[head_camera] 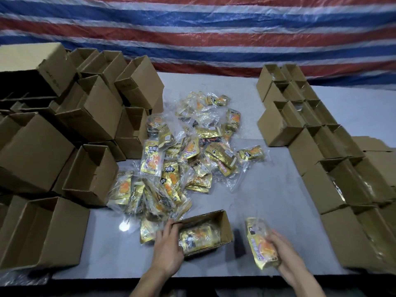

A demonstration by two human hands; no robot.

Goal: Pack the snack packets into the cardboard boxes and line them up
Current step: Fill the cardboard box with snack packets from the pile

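Overhead, head view. A smooth grey tabletop (267,189) carries plain brown corrugated cardboard and glossy film packaging; a woven tarp (214,28) striped red, blue and white hangs behind its far edge.

A loose pile of snack packets (182,159) covers the middle of the tabletop. They are flat gold foil pouches with orange and black print, each inside crinkled clear film. Empty boxes (85,116), rectangular with their flaps up, are heaped unevenly along the left edge, some tilted. Lined-up boxes (321,151) run in straight rows along the right edge, tops open, with film glinting inside several of them.

Near the front edge lies a small open box (226,227), set at a slight angle, with a packed packet (197,234) lying flat inside it. The left hand (169,247) holds the left end of this box, fingers against the end wall and thumb at the near rim. Just beside the box's right end, and apart from it, the right hand (285,251) grips a held packet (259,243). The fingers curl round the pouch's lower end, and its upper end projects free above them, tilted towards the box.
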